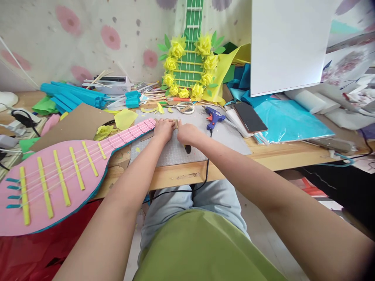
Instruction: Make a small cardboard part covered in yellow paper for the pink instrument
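Tool (pixel 188 149), dark-ended, sits over the grey mat (pixel 166 155), the right hand (pixel 187 134) closed around it; likely stiff, light, best held behind that end. Left hand's (pixel 164 129) grip? Can't tell from here.

Dark-ended tool (pixel 188 149), possibly a knife, in right hand (pixel 186 133), close beside left hand (pixel 164 128).

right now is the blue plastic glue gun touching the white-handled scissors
Apart: the head view shows grey mat between the glue gun and the scissors.
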Demonstrator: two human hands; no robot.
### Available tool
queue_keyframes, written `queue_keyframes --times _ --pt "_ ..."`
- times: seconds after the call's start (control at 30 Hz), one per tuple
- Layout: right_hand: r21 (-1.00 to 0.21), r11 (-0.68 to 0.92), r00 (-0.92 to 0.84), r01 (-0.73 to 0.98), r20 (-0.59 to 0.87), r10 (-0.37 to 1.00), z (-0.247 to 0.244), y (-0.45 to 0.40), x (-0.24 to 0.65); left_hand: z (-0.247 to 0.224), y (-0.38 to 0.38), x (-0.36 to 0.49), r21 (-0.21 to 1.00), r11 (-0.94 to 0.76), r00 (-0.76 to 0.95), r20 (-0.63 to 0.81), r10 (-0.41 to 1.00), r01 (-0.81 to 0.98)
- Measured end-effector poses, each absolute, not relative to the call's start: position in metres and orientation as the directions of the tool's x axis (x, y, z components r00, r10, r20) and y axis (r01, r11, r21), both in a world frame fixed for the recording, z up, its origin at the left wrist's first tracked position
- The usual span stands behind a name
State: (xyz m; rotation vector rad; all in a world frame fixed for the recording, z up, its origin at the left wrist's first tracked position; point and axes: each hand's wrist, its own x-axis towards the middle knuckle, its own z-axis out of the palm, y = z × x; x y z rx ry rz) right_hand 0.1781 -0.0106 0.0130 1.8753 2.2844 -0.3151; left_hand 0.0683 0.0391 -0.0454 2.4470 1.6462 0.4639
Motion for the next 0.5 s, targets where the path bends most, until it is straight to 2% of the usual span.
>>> queue_keyframes --times 0.13,0.5 --pt "-0.055 0.188 -0.196 0.981 -0.284 0.939 0.018 -0.019 0.178 -0.046 0.039 0.069 0.179 -0.387 0.361 0.163 0.918 0.904" --pt "-0.063 0.190 -0.200 0.980 -0.284 0.938 0.015 -0.033 0.181 -0.049 0.043 0.068 0.219 -0.383 0.351 0.173 0.920 0.897"
